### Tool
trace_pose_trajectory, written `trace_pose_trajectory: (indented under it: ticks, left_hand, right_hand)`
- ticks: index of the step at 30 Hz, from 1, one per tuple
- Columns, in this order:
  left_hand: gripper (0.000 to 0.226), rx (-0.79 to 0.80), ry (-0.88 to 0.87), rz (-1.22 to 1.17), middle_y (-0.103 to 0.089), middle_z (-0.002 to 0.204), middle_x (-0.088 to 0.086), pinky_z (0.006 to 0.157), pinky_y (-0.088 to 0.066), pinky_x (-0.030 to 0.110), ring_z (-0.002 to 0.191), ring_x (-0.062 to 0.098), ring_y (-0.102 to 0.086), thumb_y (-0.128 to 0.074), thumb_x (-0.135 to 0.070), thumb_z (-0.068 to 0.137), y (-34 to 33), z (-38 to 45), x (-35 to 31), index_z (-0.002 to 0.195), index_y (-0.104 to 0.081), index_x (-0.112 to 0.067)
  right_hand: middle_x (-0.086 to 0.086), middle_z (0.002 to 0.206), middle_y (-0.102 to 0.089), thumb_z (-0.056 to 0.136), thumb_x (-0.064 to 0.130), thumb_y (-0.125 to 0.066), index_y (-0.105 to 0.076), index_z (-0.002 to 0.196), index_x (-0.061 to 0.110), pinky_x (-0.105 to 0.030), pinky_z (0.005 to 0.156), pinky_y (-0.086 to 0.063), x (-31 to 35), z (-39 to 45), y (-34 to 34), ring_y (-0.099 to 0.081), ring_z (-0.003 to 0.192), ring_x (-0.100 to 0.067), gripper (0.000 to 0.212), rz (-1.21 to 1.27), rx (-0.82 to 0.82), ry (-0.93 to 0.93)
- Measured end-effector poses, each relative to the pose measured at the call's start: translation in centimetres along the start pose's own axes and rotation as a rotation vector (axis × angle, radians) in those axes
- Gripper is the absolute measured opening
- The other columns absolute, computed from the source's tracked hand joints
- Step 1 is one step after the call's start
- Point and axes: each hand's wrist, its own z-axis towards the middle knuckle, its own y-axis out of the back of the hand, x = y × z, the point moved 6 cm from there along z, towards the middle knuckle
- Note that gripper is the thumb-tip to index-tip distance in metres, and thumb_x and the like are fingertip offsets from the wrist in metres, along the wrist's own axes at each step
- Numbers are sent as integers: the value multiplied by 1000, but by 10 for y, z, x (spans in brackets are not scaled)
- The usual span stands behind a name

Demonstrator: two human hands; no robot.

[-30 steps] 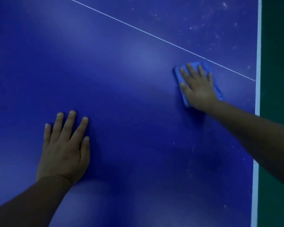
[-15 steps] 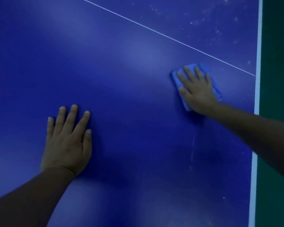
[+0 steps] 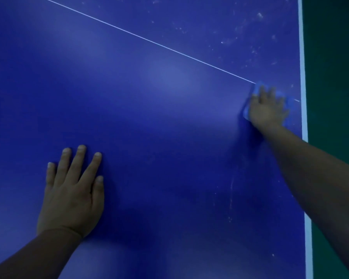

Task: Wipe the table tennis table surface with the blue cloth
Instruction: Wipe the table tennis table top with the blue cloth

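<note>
The blue table tennis table point(image 3: 169, 121) fills the view. My right hand point(image 3: 267, 107) lies flat on the blue cloth point(image 3: 288, 101), pressing it onto the table close to the white right edge line, where the thin white centre line ends. The cloth shows only around the fingers and is motion-blurred. My left hand point(image 3: 73, 192) rests palm down on the bare table at lower left, fingers spread, holding nothing.
A thin white centre line point(image 3: 149, 40) runs diagonally from upper left to the cloth. White dust specks point(image 3: 240, 33) dot the upper right area. The white edge stripe point(image 3: 303, 77) borders the table; dark green floor point(image 3: 334, 77) lies beyond it.
My right hand has slid the cloth to the right, from mid-table to just beside the white edge stripe. My left hand stays planted in about the same spot.
</note>
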Motion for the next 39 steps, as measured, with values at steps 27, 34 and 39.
trace_pose_trajectory:
  ticks: [27, 34, 39]
  left_hand:
    - [72, -38, -39, -180, -26, 163, 8, 123, 8, 33, 153, 26, -10, -19, -56, 97, 11, -9, 0, 150, -43, -14]
    - [54, -156, 118, -197, -50, 143, 23, 120, -18, 54, 133, 43, -43, -32, -32, 99, 41, -126, 54, 131, -59, 2]
    - [56, -150, 219, -21, -44, 148, 24, 118, -16, 57, 138, 44, -36, -32, -33, 97, 41, -204, 87, 134, -55, 3]
  right_hand:
    - [1, 160, -29, 104, 54, -19, -31, 151, 36, -67, 114, -16, 45, -308, -31, -21, 148, -37, 51, -155, 95, 1298]
    - [-4, 163, -25, 101, 49, -29, -33, 154, 29, -71, 112, -17, 61, -251, -21, -21, 148, -42, 57, -21, -93, 452]
    - [0, 162, -27, 101, 49, -42, -37, 151, 34, -68, 115, -12, 68, -473, -34, -14, 151, -37, 53, -30, 170, 1543]
